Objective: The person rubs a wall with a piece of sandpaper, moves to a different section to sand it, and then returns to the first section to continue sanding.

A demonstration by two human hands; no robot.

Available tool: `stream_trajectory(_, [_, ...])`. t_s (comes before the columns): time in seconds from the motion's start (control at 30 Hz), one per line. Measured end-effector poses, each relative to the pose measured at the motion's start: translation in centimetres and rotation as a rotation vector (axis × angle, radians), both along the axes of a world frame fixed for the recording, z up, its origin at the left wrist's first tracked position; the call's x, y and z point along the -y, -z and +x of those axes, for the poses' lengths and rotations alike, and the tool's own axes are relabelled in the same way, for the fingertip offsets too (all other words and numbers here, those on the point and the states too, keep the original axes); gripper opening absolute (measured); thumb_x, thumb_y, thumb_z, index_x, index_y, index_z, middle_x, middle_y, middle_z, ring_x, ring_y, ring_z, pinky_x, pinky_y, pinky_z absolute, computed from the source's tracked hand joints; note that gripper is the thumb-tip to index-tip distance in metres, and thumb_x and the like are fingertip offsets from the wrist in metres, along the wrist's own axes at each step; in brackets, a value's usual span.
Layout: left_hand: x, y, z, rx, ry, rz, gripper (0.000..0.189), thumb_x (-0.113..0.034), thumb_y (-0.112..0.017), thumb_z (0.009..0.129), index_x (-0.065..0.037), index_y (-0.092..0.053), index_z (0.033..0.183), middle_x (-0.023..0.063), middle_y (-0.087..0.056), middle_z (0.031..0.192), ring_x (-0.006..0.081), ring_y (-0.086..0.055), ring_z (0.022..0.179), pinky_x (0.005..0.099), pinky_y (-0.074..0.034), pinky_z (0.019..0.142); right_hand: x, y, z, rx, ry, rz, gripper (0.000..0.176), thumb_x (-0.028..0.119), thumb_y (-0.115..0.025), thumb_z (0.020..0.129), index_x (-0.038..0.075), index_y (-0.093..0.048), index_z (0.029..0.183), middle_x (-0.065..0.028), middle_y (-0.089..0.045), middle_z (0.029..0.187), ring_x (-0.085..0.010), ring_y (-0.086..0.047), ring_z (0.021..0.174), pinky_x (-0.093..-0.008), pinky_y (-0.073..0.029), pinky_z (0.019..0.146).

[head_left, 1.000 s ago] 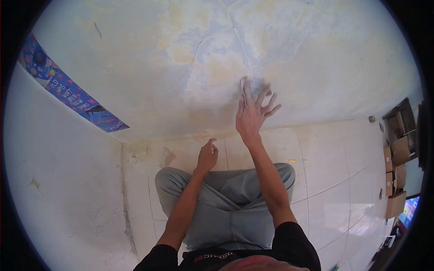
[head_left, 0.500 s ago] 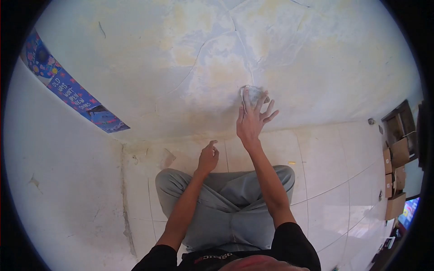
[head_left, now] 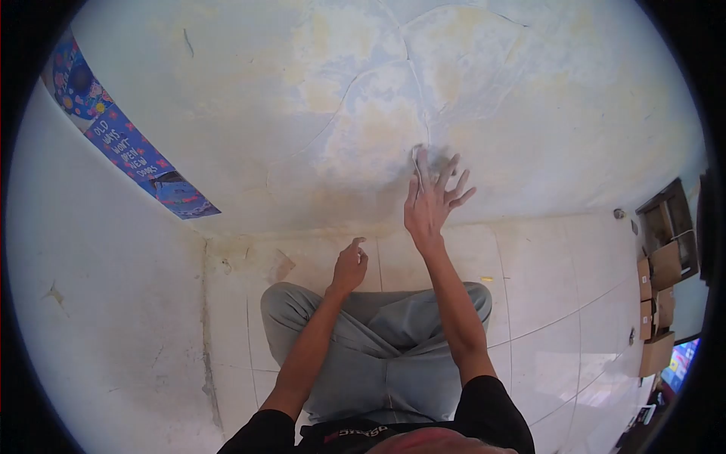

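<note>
My right hand reaches to the low part of the wall, fingers stretched out and spread against it. A thin pale edge shows along the index finger; what it belongs to is hidden under the blurred fingers. Cracks and patchy yellow-grey areas mark the wall above the fingertips. Over my crossed legs hovers my left hand, loosely curled with its index finger pointing out, and nothing shows in it.
A brownish piece lies on the tiled floor by my left knee. Near my right knee is a small yellow item. A blue poster hangs at the left corner. Cardboard boxes and a lit screen stand far right.
My right hand has shifted slightly right and down against the wall, and the grey-white piece seen under its fingers now shows only as a thin edge. My left hand has barely moved.
</note>
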State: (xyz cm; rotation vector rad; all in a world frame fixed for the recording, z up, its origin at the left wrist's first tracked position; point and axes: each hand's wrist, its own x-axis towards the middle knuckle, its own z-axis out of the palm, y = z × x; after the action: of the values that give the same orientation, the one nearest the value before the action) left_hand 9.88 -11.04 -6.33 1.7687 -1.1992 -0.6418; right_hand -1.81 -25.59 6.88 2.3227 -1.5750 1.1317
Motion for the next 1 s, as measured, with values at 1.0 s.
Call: stream_trajectory(1.0, [0.3, 1.1, -0.1, 0.055, -0.012, -0.016, 0.035, -0.005, -0.058, 0.087, -0.004, -0.055, 0.122, 0.0182, -0.066, 0.092, 0.0347, -0.065, 0.083, 0.0443, -0.051, 0.073, 1.0, -7.0, 1.1, 0.017, -0.055, -0.11, 0.056, 0.033, -0.055, 0.096, 0.043, -0.037, 0.148, -0.019, -0.019, 0.16, -0.0509, -0.003, 0.144, -0.0696, 0.009, 0.109])
